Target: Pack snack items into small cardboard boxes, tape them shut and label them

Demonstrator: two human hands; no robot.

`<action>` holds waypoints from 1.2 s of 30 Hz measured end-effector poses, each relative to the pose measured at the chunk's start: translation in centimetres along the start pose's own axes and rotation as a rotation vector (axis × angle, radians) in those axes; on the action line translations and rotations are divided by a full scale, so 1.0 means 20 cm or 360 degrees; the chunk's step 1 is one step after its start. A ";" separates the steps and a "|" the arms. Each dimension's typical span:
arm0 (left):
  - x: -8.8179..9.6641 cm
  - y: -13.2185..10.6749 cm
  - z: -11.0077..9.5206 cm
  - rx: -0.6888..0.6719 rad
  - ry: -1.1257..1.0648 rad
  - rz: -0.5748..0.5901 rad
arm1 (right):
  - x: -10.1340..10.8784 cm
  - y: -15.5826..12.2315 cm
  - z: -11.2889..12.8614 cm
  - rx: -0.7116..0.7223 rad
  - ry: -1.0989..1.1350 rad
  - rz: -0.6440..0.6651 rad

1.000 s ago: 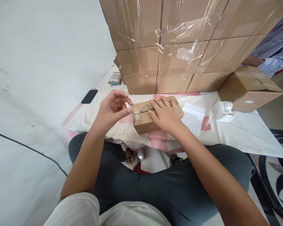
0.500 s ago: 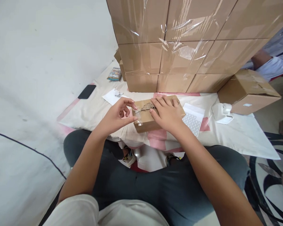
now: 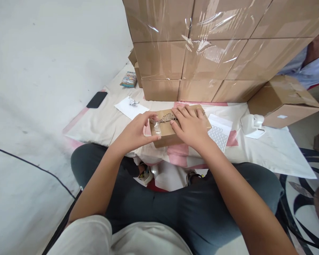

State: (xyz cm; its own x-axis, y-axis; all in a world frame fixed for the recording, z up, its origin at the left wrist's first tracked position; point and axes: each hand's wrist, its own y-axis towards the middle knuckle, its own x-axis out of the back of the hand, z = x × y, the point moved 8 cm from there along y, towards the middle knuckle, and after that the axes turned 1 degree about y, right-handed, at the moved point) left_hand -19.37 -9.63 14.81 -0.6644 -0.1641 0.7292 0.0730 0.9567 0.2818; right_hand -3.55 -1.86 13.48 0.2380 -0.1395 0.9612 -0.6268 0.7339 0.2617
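A small brown cardboard box (image 3: 166, 131) lies on the cloth in front of me, with a dark ladder-like print on its top. Clear tape (image 3: 156, 128) shines at its left end. My right hand (image 3: 192, 125) rests flat on the box's top, fingers stretched out over the right part. At the left end is my left hand (image 3: 136, 131), thumb and fingers spread apart around the taped corner; its fingertips are on or close to the tape. Partly under the box's right side, or just beside it, is a white sheet of printed labels (image 3: 220, 132).
Stacked cartons (image 3: 202, 60) in clear film stand behind the box. To the right are a white tape-dispenser-like device (image 3: 252, 125) and a larger carton (image 3: 287, 102); another person's arm (image 3: 317, 53) shows beyond. On the left lie a phone (image 3: 97, 100), a colourful packet (image 3: 129, 79) and white paper (image 3: 127, 108).
My left hand has moved slightly right, its thumb and fingers coming over the taped end of the box. My right hand stays flat on top. The view has shifted a little.
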 end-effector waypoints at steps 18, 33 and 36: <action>0.00 0.12 0.14 0.0185 -0.0505 -0.0373 | 0.01 0.00 0.00 0.0019 0.0027 -0.0069; 0.11 0.14 0.16 0.0099 -0.0596 -0.0577 | 0.01 0.01 0.00 0.0014 0.0027 -0.0078; 0.11 0.16 0.18 0.0144 -0.0566 -0.0473 | 0.01 0.01 0.00 0.0014 0.0047 -0.0105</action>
State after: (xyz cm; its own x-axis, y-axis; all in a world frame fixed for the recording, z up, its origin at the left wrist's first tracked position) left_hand -23.28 -6.01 14.98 -0.8614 -0.3566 0.3617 -0.2137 0.9005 0.3788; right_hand -3.57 -1.71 13.71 0.3007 -0.1679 0.9388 -0.6156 0.7177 0.3256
